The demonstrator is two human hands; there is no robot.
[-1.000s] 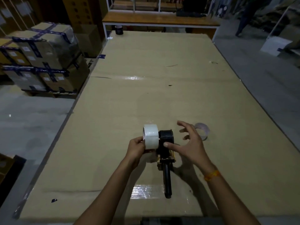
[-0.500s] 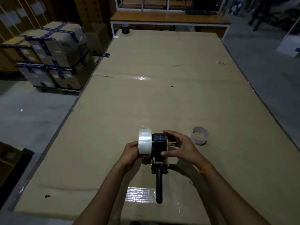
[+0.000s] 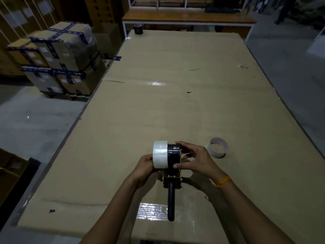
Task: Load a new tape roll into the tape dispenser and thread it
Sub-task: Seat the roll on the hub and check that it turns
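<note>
Your tape dispenser [image 3: 173,170] sits at the near middle of the cardboard-covered desk [image 3: 175,106], standing on edge. Its long axis runs straight toward you: the black handle [image 3: 171,202] points back at your body with its end low over a glossy taped patch [image 3: 153,212] on the cardboard, and the black round head points away, toward the far end of the desk.

Your left hand [image 3: 145,167] is wrapped around the near side of the new tape roll [image 3: 160,156], a white roll held upright with its flat faces to the left and right. The roll's right face presses against the left side of the dispenser's head, so its axis lies crosswise to the handle. Whether it is fully seated on the hub cannot be told from here.

Your right hand [image 3: 197,162] grips the dispenser's head from the right, thumb on the near edge and fingers curled over the top and far side. An orange band [image 3: 222,181] is on that wrist.

An empty cardboard tape core [image 3: 218,147] stands on the desk to the right, near your right hand but apart from it.
</note>
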